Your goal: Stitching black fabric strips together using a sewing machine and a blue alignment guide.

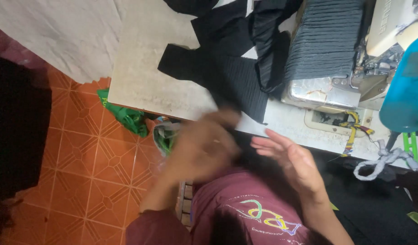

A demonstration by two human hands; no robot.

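A black ribbed fabric piece [227, 75] is laid flat on the pale worn table [141, 77], its long axis slanting from upper left to lower right. Orange tiled floor [95, 168] is seen below. Near the table edge, the blurred left hand [202, 145] and the right hand [288, 159] are held open, empty.

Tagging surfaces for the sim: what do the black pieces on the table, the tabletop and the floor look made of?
Black pieces: looks like ribbed knit fabric, matte, with fine parallel ridges and limp folds. Tabletop: hard pale slab, probably laminate or painted board, scuffed and stained. Floor: likely glazed ceramic tile, orange with a moulded pattern and grout lines.
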